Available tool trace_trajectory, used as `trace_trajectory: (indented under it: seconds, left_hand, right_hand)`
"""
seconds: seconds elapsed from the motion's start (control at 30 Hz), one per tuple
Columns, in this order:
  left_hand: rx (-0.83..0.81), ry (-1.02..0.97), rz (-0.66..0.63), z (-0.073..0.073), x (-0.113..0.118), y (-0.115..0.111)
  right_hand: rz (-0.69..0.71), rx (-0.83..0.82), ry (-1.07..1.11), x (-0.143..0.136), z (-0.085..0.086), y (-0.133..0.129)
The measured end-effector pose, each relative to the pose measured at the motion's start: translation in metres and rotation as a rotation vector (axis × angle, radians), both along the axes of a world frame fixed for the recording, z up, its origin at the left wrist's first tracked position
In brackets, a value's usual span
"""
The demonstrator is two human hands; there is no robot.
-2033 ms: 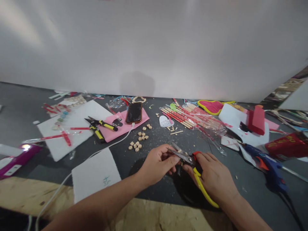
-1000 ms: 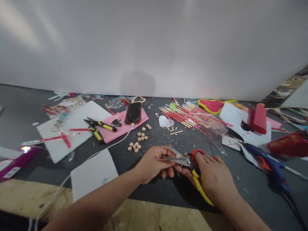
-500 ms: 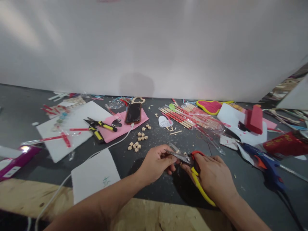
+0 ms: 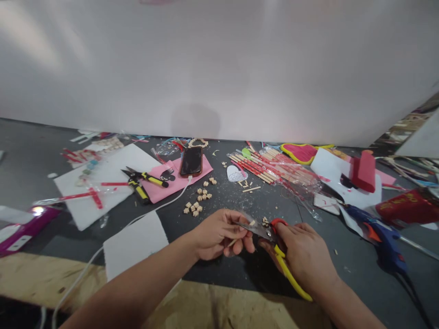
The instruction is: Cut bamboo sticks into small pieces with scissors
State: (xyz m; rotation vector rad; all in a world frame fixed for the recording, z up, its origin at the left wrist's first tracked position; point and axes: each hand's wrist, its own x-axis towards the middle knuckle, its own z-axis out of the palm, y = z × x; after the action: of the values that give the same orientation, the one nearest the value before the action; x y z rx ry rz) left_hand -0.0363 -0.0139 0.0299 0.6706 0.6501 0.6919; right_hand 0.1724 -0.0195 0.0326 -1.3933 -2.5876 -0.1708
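Note:
In my right hand [image 4: 303, 249] are scissors [image 4: 284, 269] with red and yellow handles, their blades pointing left toward my other hand. My left hand [image 4: 222, 235] pinches a thin wooden stick [image 4: 233, 242] beside the blade tips. A small pale piece lies by the blades. Just beyond the scissors sits a little cluster of pale pieces [image 4: 265, 221]. Several small wooden clusters [image 4: 194, 208] rest on the dark table behind my left hand. Short cut stick pieces and a patterned heart-shaped paper [image 4: 236, 173] lie farther back.
Pliers [image 4: 146, 182] and a phone [image 4: 191, 161] rest on pink paper at left. Red and plain sticks [image 4: 252, 168] in plastic lie behind. A blue glue gun [image 4: 380, 237] and red can [image 4: 406, 205] stand right. A white cable [image 4: 161, 206] crosses the left side.
The scissor blades have closed somewhat. My left hand has turned slightly, and a stick now shows below its fingers. The view has shifted a little.

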Motion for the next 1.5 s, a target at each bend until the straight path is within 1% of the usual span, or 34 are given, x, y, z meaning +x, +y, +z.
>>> trace_trajectory:
  seconds: [0.07,0.13,0.2,0.3,0.37,0.5,0.6,0.67,0.73,0.83,1.03,1.1,1.17,1.2,1.27,1.4,1.5]
  left_hand:
    - [-0.027,-0.05,-0.053,0.0,-0.001,0.0]
    - [-0.027,-0.05,-0.057,-0.001,0.001,0.001]
    - [0.022,0.018,0.025,-0.001,0.006,0.0]
    - [0.203,0.195,0.207,-0.002,0.015,-0.001]
    - [0.307,0.305,0.278,-0.004,0.019,-0.003]
    - [0.391,0.469,0.34,-0.007,0.021,-0.004]
    - [0.409,0.568,0.345,-0.007,0.021,-0.004]
    - [0.402,0.597,0.335,-0.005,0.02,-0.004]
    - [0.395,0.574,0.316,-0.003,0.018,-0.004]
    - [0.368,0.473,0.281,-0.002,0.015,-0.004]
    - [0.107,0.13,0.086,-0.004,0.006,0.001]
    - [0.055,0.058,0.034,-0.005,0.003,0.003]
    - [0.031,0.03,0.002,-0.005,0.001,0.004]
    - [0.037,0.031,0.002,-0.005,0.002,0.004]
    - [0.078,0.069,0.043,-0.005,0.004,0.003]
    - [0.201,0.191,0.195,-0.004,0.012,-0.001]
    - [0.238,0.261,0.286,-0.004,0.016,-0.002]
  right_hand:
    - [0.018,-0.021,0.007,0.0,-0.001,0.0]
    - [0.017,-0.025,0.008,0.001,-0.002,0.001]
    - [-0.01,-0.002,-0.005,0.002,-0.002,0.002]
    - [-0.083,0.036,-0.053,0.002,-0.002,0.005]
    - [-0.125,0.043,-0.081,0.002,-0.001,0.006]
    - [-0.156,0.043,-0.095,0.001,0.0,0.004]
    - [-0.149,0.029,-0.097,0.0,0.0,0.003]
    - [-0.141,0.018,-0.093,0.0,-0.001,0.002]
    - [-0.134,0.009,-0.087,0.0,-0.001,0.002]
    - [-0.116,0.005,-0.076,0.0,-0.002,0.002]
    - [-0.086,-0.013,-0.041,0.001,0.0,0.002]
    - [-0.068,-0.014,-0.024,0.001,0.001,0.003]
    - [-0.053,-0.016,-0.016,0.001,0.0,0.003]
    - [-0.052,-0.018,-0.019,0.002,0.0,0.004]
    - [-0.068,-0.017,-0.036,0.002,0.0,0.005]
    - [-0.12,-0.006,-0.085,0.003,0.0,0.006]
    - [-0.135,-0.015,-0.099,0.003,0.0,0.006]
